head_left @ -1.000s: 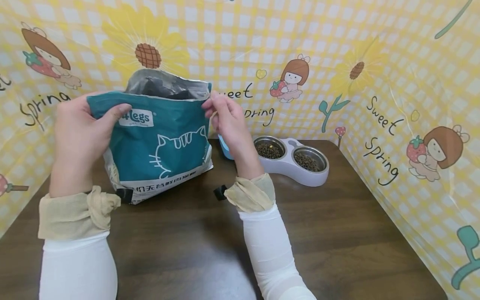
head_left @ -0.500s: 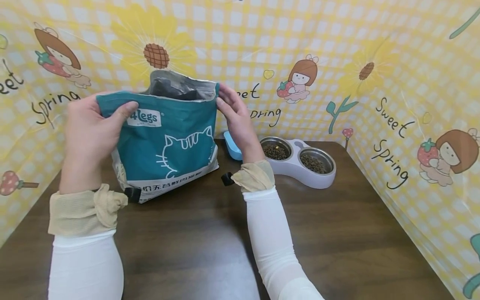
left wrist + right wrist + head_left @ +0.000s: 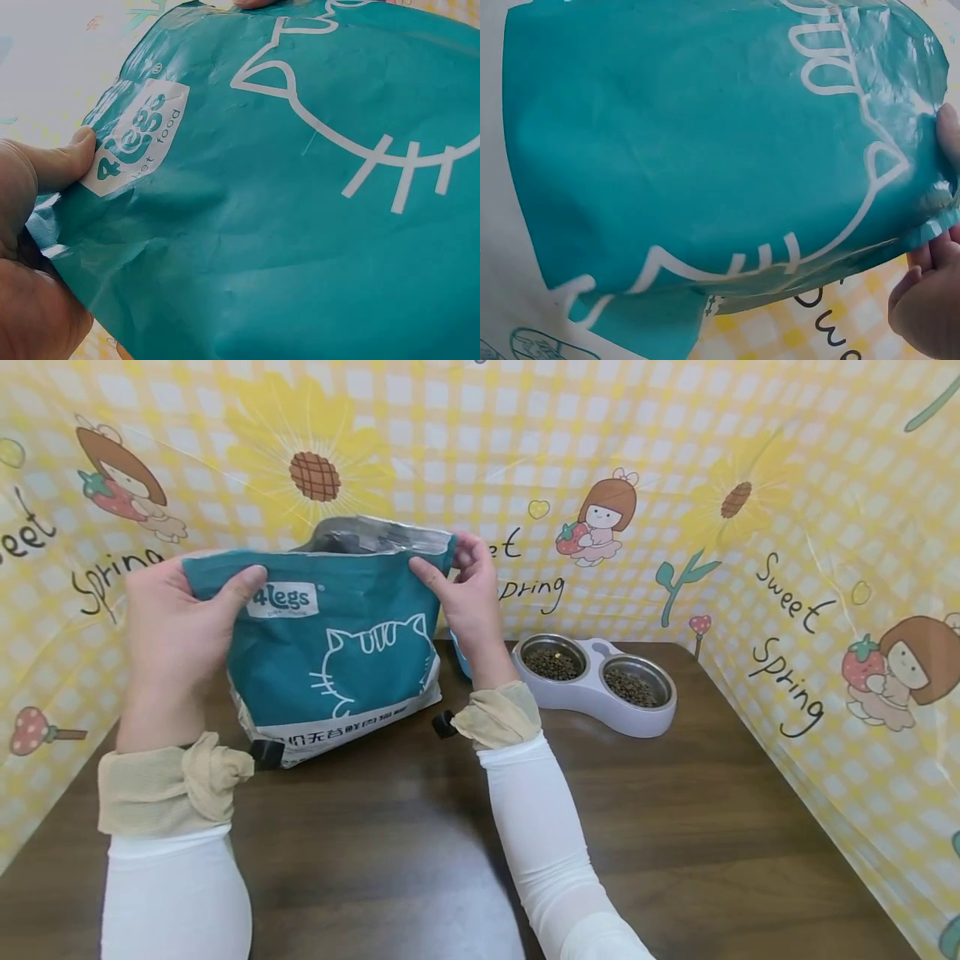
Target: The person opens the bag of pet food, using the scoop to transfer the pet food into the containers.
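Note:
A teal and white pet food bag (image 3: 360,652) with a cat outline stands on the table, its silvery mouth partly parted at the top. My left hand (image 3: 176,627) grips the bag's upper left corner, thumb on the front beside the logo, as the left wrist view shows with the bag's front (image 3: 300,225) filling it. At the upper right corner my right hand (image 3: 472,602) pinches the rim, thumb in front and fingers behind. In the right wrist view only part of that hand (image 3: 930,300) shows at the edge. The bag's contents are hidden.
A double pet bowl (image 3: 600,689) with dark kibble in both metal dishes stands to the right of the bag. A light blue object (image 3: 459,653) is mostly hidden behind my right wrist. Patterned yellow checked cloth (image 3: 480,460) lines the sides of the brown table (image 3: 675,843).
My right hand has shifted its hold from the bag's side edge to the rim, thumb now on the front. The bag's mouth has narrowed. My left hand keeps its hold.

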Demonstrator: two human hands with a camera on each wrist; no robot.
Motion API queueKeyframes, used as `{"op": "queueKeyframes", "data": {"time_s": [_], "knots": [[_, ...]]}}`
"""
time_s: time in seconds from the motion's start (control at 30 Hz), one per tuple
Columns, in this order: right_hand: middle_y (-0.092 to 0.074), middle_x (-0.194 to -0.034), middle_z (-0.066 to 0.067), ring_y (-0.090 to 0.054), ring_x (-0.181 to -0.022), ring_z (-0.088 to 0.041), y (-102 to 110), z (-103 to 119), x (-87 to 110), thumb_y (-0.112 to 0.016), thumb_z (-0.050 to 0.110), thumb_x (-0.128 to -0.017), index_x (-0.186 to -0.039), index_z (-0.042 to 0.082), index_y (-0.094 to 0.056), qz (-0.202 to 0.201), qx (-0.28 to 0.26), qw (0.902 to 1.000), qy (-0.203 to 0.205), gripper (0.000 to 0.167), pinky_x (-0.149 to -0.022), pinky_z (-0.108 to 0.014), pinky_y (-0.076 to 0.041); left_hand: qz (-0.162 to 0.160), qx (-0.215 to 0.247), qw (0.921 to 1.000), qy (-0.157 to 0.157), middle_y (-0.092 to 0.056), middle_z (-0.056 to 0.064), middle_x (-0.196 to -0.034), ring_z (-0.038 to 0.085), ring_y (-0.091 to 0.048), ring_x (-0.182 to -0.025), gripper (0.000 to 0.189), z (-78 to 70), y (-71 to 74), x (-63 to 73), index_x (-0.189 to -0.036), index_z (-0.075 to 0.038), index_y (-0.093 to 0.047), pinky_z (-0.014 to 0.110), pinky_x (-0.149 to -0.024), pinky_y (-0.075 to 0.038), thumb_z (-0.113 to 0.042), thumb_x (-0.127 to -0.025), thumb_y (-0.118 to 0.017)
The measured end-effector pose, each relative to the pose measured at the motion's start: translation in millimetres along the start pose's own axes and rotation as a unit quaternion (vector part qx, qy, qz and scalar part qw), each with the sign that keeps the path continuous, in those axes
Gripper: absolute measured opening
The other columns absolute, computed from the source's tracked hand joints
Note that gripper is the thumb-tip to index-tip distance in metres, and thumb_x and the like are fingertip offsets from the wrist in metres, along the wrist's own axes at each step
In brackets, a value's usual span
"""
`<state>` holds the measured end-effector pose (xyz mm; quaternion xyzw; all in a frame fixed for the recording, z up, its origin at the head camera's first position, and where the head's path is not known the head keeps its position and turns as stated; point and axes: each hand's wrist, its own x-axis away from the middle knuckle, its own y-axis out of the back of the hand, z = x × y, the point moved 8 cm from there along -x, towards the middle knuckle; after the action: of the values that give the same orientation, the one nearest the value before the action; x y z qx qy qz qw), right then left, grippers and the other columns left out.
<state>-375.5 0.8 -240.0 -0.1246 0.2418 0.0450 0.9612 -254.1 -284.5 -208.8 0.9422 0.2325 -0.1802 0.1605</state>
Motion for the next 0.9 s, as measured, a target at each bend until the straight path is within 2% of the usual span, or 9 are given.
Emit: {"op": "queueKeyframes", "data": {"time_s": [0.17,0.3,0.37,0.53,0.6,0.73,0.9], "knots": [[-0.068,-0.104,0.007,-0.063,-0.097,-0.003,-0.4,2.9,2.2,-0.084,-0.001,-0.091,-0.121,0.014,-0.053,-0.014,0.004,0.9998,0.011,0.045,-0.085,-0.018,-0.054,-0.02,0.02,0.9996,-0.01,-0.076,-0.032,-0.085,-0.007,-0.075,-0.089,0.027,1.6,4.1,-1.9,-0.119,-0.012,-0.084,0.007,-0.079,-0.056,-0.027,-0.097,-0.083],[-0.068,-0.101,0.007,-0.064,-0.097,-0.006,-0.6,4.0,3.2,-0.085,-0.004,-0.088,-0.113,0.018,-0.048,-0.013,-0.005,0.9999,0.01,0.049,-0.083,-0.019,-0.057,-0.027,0.031,0.9989,-0.021,-0.078,-0.028,-0.088,-0.003,-0.074,-0.093,0.025,0.9,5.5,-2.8,-0.118,-0.01,-0.085,0.009,-0.081,-0.056,-0.024,-0.097,-0.082],[-0.064,-0.095,0.008,-0.063,-0.092,-0.007,0.7,5.0,3.0,-0.087,-0.005,-0.086,-0.107,0.019,-0.045,-0.013,-0.001,0.9998,0.012,0.052,-0.077,-0.02,-0.056,-0.026,0.033,0.9988,-0.025,-0.078,-0.026,-0.09,-0.002,-0.074,-0.095,0.024,0.9,5.8,-3.2,-0.117,-0.01,-0.085,0.01,-0.082,-0.055,-0.024,-0.097,-0.082],[-0.042,-0.076,0.007,-0.049,-0.071,-0.009,6.3,10.8,2.6,-0.092,-0.004,-0.081,-0.092,0.017,-0.045,-0.017,0.032,0.9989,0.029,0.053,-0.061,-0.021,-0.042,-0.02,0.054,0.9977,-0.034,-0.079,-0.022,-0.095,0.001,-0.072,-0.098,0.024,3.0,6.3,-5.3,-0.12,-0.008,-0.083,0.012,-0.084,-0.054,-0.019,-0.099,-0.08],[-0.046,-0.075,0.008,-0.051,-0.069,-0.008,7.7,12.4,2.4,-0.093,-0.003,-0.08,-0.089,0.016,-0.052,-0.014,0.039,0.9986,0.032,0.046,-0.06,-0.02,-0.045,-0.02,0.075,0.9963,-0.038,-0.08,-0.02,-0.096,0.003,-0.072,-0.098,0.025,4.7,6.9,-6.7,-0.121,-0.006,-0.083,0.012,-0.085,-0.055,-0.016,-0.099,-0.08],[-0.066,-0.08,0.01,-0.065,-0.071,-0.005,8.0,14.1,2.6,-0.092,-0.003,-0.082,-0.09,0.012,-0.068,0.006,0.039,0.9989,0.025,0.029,-0.065,-0.02,-0.057,-0.018,0.104,0.9936,-0.04,-0.081,-0.016,-0.098,0.005,-0.072,-0.099,0.024,8.6,9.0,-9.4,-0.121,-0.005,-0.082,0.013,-0.085,-0.055,-0.012,-0.098,-0.08],[-0.066,-0.08,0.011,-0.063,-0.076,-0.006,10.3,19.2,2.8,-0.089,-0.003,-0.085,-0.091,0.001,-0.074,0.032,0.058,0.9969,0.044,0.017,-0.07,-0.021,-0.057,-0.016,0.128,0.991,-0.037,-0.082,-0.013,-0.098,0.006,-0.073,-0.099,0.023,12.0,10.1,-11.0,-0.119,-0.006,-0.083,0.013,-0.085,-0.055,-0.013,-0.097,-0.081]]}}
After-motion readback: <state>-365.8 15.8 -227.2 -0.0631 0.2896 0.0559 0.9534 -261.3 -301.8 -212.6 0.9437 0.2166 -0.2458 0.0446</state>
